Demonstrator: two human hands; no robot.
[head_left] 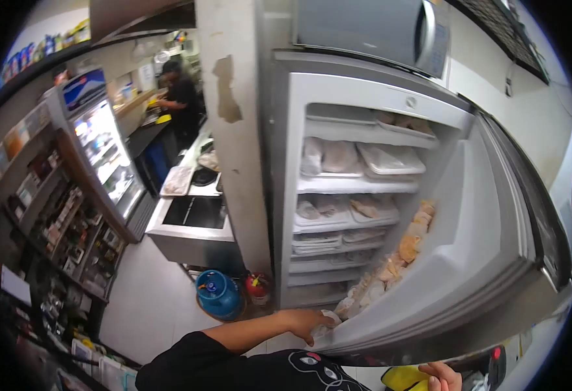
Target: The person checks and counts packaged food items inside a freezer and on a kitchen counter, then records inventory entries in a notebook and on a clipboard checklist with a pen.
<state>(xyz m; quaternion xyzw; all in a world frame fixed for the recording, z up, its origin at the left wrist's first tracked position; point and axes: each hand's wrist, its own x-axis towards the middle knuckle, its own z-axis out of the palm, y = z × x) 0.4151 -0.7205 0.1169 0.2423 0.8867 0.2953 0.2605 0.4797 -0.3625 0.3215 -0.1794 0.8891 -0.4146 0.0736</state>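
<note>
My left hand (307, 324) reaches across to the lower end of the open freezer door (475, 215). Its fingers are closed on a whitish clear plastic bag (326, 322) at the door's inner edge. Beyond that bag, a row of clear bags with pale and orange-yellow food (400, 257) lines the door's inside. Low at the right, my right hand (443, 376) has its fingers curled against a bright yellow item (404, 378), whose kind I cannot make out. The upright freezer (285, 195) holds wrapped trays and bags (390, 158) on several shelves.
A microwave (364, 29) sits on the freezer. Left of it stand a pillar (234, 150), a blue gas cylinder (219, 296) and a red fire extinguisher (257, 287). Farther back are a person (180, 104), a lit display fridge (107, 150) and crowded shelves (58, 215).
</note>
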